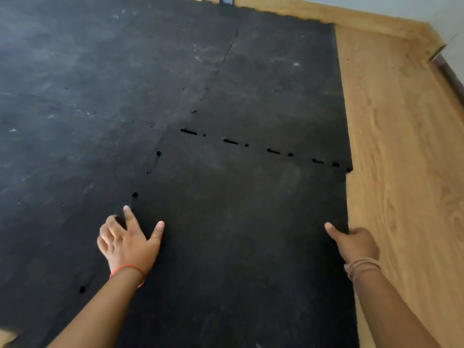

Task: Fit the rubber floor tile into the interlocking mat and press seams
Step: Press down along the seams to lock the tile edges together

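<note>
A black rubber floor tile (238, 234) lies in the near middle, against the black interlocking mat (88, 84) that covers the floor to its left and beyond it. Dark gaps show along the far seam (258, 145) and the left seam (148, 172). My left hand (128, 239) rests on the tile's left edge, index finger and thumb spread, the other fingers curled at the seam. My right hand (354, 243) grips the tile's right edge, thumb on top and fingers wrapped under the edge.
Bare wooden floor (401, 172) runs along the right of the mat. A wooden baseboard (339, 15) and pale wall close off the far side and right corner. A small blue object (226, 0) stands at the far wall.
</note>
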A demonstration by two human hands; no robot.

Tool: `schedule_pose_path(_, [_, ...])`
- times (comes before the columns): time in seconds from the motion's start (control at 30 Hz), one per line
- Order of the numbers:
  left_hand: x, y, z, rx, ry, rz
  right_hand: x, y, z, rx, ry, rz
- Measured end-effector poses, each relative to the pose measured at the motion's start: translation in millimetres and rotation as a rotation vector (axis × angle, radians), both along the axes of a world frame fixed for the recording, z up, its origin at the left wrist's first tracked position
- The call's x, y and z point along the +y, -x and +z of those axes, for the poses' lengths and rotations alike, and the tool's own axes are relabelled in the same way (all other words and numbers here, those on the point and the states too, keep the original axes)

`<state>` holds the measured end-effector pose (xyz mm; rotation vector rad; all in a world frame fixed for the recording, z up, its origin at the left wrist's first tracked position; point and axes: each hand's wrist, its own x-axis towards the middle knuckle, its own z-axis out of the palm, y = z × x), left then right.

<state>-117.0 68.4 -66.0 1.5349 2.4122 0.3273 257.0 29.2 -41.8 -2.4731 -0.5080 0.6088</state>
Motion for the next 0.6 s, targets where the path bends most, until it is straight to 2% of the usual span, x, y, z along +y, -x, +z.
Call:
schedule_pose_path(0.1, [3.0, -9.7, -2.5, 0.024, 0.006, -0.043, 2.0, 7.2, -5.5, -0.096, 0.087, 0.182])
schedule_pose_path(0.27, [2.4, -8.1, -3.1, 0.038, -0.016, -0.072, -19.6, 19.6, -9.2, -0.111, 0.048, 0.165])
schedule_pose_path(0.4, [3.8, -7.0, -0.5, -0.003, -0.044, -0.074, -35.8, 36.7, -24.5, -0.161, -0.065, 0.275])
schedule_pose_path(0.6, [16.0, -17.6, 8.7, -0.090, -0.078, 0.023, -31.8, 34.0, -30.8, -0.179, -0.064, 0.266])
